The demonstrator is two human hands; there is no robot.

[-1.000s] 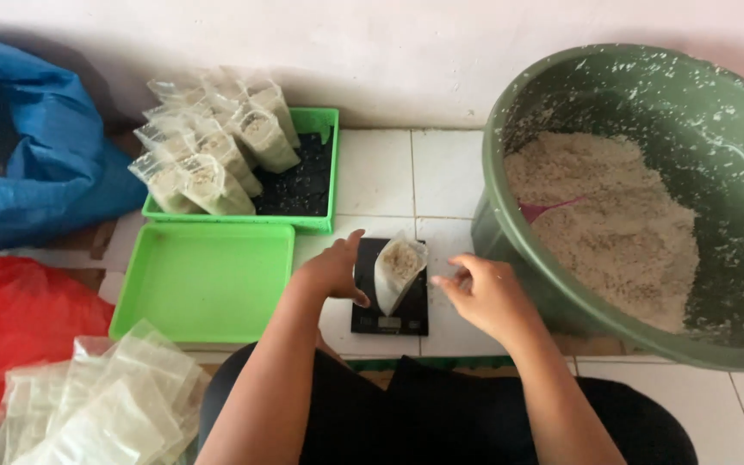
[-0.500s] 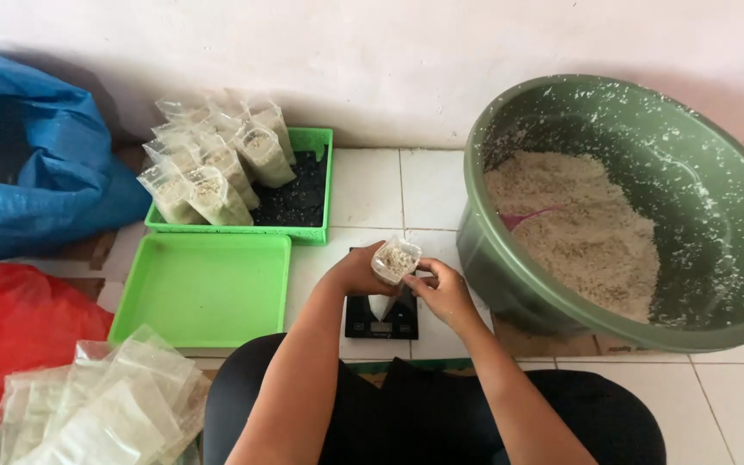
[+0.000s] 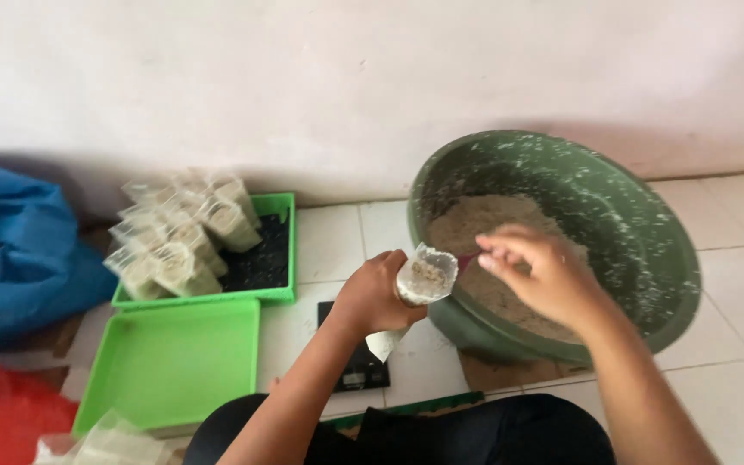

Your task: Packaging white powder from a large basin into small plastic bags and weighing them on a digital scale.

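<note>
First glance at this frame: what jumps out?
The big green basin at right, holding pale powder, draws the eye first. At centre the left hand holds a small clear bag open-end up beside the basin's rim, and the right hand hovers over the powder. Left of them, a green tray packed with filled bags sits above an unfilled one.

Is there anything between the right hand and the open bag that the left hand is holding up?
Nothing visible. The right hand hovers over the green basin, beside the small clear bag gripped in the left hand. Only open air separates them; the black scale sits lower, on the floor.
</note>
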